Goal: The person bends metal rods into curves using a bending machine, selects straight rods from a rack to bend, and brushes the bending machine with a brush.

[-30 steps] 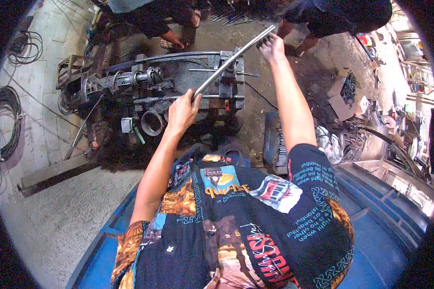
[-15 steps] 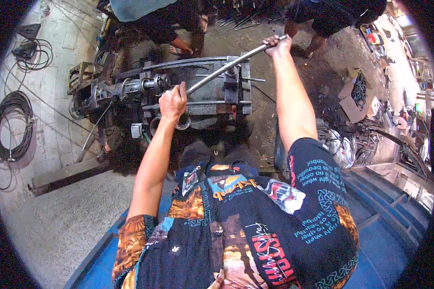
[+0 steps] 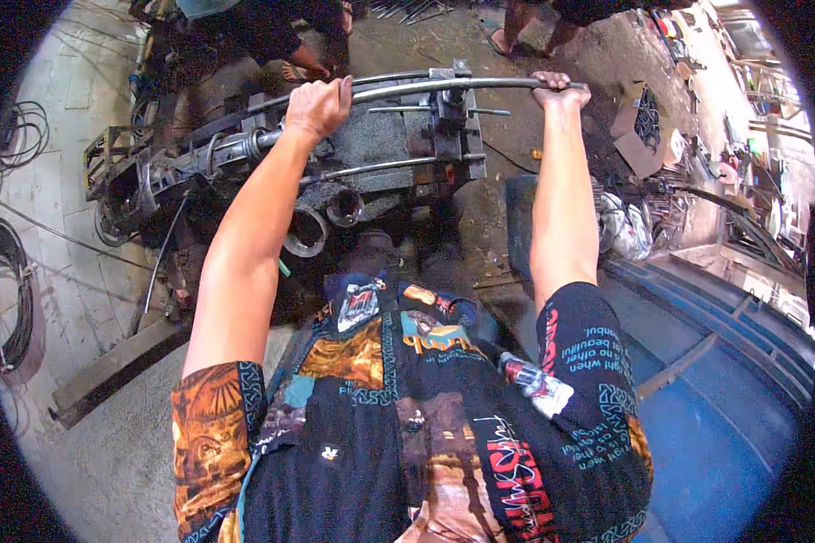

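Note:
A long metal rod (image 3: 493,83) runs almost level between my two hands, above the far side of a greasy machine (image 3: 371,140). My left hand (image 3: 317,110) is closed in a fist around its left end. Near the right end, my right hand (image 3: 560,90) is wrapped round it with the arm stretched out. Beneath the rod, the machine has two long bars and an upright metal block (image 3: 449,107). Whether the rod touches this block, I cannot tell. Two open pipe ends (image 3: 306,232) sit at the machine's near side.
Coiled black cable (image 3: 7,294) lies on the pale floor at left, near a long metal beam (image 3: 122,371). Other people's legs and feet (image 3: 308,63) show at the far side. An open cardboard box (image 3: 638,149) and a blue metal surface (image 3: 706,416) are at right.
Both hands are still on the rod. It has swung from a steep slant to nearly level as my left hand rose away from me and my right hand shifted rightward. The view has shifted too.

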Demonstrator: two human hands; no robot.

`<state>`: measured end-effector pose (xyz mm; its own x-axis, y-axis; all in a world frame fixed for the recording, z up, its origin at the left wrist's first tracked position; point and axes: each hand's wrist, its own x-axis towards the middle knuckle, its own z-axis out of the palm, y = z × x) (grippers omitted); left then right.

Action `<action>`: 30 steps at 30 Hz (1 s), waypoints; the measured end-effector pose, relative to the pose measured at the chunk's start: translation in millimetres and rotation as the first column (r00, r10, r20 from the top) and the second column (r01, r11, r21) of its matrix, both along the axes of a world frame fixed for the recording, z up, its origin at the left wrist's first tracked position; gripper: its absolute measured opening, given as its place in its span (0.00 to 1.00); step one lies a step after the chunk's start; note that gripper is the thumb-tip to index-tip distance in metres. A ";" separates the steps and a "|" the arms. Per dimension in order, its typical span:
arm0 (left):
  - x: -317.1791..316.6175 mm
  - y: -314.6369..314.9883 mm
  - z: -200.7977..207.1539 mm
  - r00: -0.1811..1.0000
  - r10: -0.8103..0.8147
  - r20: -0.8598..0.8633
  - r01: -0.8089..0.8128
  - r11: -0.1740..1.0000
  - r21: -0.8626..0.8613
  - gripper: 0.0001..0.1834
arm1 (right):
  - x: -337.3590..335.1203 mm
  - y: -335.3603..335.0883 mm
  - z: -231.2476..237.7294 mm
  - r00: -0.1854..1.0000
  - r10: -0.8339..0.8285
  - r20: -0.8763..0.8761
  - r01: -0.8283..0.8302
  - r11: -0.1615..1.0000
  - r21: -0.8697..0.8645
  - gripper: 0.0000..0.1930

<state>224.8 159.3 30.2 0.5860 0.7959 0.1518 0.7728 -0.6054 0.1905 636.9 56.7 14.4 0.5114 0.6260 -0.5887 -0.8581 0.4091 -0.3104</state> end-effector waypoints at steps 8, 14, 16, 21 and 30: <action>-8.0 -20.0 -2.0 0.993 0.118 -0.021 -0.118 0.993 0.008 0.24 | -9.3 -3.2 -23.8 0.992 0.030 0.123 -0.017 0.994 -0.104 0.30; -34.1 -51.4 6.2 0.980 0.200 -0.001 -0.200 0.980 0.010 0.23 | -39.2 24.3 -32.6 0.995 0.046 0.091 -0.015 0.948 -0.318 0.36; -36.6 -49.9 10.8 0.974 0.223 -0.023 -0.223 0.975 0.002 0.24 | -44.9 26.4 -35.8 0.996 0.053 0.072 -0.029 0.953 -0.301 0.37; -38.4 -45.4 13.4 0.967 0.249 -0.052 -0.249 0.968 -0.009 0.25 | -43.1 25.7 -49.6 0.993 0.098 0.068 -0.082 0.974 -0.209 0.34; -31.0 -48.6 23.6 0.908 0.212 0.362 -0.158 0.972 -0.174 0.18 | -67.9 -78.5 -110.3 0.862 0.311 0.399 -0.063 0.848 -0.526 0.19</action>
<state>193.8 110.7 53.8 0.3472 0.9133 0.2128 0.7231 -0.4052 0.5594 569.0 -21.9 -95.8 0.6975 0.4377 -0.5674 -0.6098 -0.0534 -0.7907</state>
